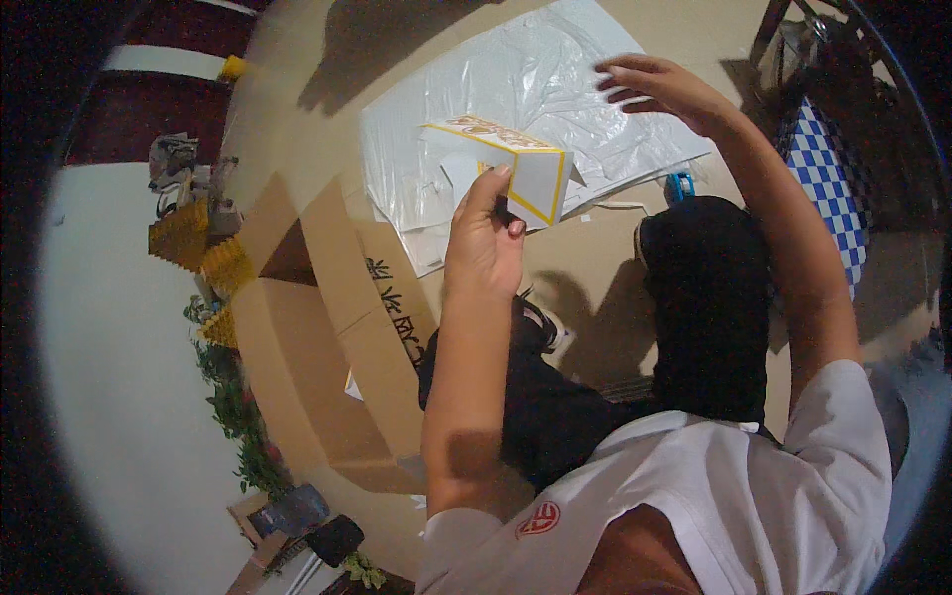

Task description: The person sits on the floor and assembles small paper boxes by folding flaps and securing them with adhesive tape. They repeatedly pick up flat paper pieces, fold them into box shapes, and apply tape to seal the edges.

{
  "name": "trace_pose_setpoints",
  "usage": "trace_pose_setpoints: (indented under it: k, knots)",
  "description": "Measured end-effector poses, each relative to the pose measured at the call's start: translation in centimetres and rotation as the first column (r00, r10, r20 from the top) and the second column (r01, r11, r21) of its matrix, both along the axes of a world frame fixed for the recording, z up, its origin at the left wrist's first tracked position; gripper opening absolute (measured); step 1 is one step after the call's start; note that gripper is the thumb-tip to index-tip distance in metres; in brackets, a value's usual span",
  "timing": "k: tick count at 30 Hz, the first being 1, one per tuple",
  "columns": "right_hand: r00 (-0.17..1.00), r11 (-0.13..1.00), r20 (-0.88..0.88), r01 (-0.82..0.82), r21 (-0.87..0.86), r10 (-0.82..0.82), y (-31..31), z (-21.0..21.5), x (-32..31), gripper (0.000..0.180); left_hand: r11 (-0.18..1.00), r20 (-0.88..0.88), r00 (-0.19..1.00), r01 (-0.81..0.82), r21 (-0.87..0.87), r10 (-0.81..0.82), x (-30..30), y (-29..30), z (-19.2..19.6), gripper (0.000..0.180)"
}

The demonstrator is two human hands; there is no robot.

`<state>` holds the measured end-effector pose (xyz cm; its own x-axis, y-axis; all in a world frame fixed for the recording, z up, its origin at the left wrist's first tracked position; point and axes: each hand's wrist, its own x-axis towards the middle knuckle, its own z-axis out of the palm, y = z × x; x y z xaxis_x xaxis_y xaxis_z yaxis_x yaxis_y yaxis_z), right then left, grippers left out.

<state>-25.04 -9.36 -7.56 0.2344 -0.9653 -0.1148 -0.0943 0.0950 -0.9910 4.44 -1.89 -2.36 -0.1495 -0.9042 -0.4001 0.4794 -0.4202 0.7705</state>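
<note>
My left hand (488, 238) is closed on a partly folded white paper carton (540, 186) with yellow edging and orange-brown printing. The thumb presses on its near panel, and the other fingers are mostly hidden behind it. The carton is held up over a white, plastic-covered sheet (436, 114) that lies on the floor. To the right, my right hand (664, 91) hovers above the sheet's far right part, fingers spread and holding nothing. Below that hand, by my knee, sits a small blue object (678, 186) like a tape roll.
A large open cardboard box (297, 377) with handwriting on a flap stands at my left. Beyond it, a leafy plant (238, 416) and yellow items (183, 236) line the wall. A blue-and-white checkered cloth or bag (821, 174) is at the right. My black-clad knee (706, 297) rises near the sheet.
</note>
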Motion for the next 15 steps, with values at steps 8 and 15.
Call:
trace_pose_setpoints:
  k: [8,15]
  knots:
    - [0.78,0.7,-0.29,0.626,0.344,-0.555,11.3,-27.3,-11.0,0.038,0.984,0.147,0.987,0.034,0.173,-0.06,-4.0,1.8,-1.1,0.022]
    - [0.804,0.63,-0.249,0.582,0.514,-0.54,14.5,-33.7,-8.7,0.035,0.974,0.29,0.944,0.101,0.203,-0.158,-5.4,2.8,-1.7,0.021]
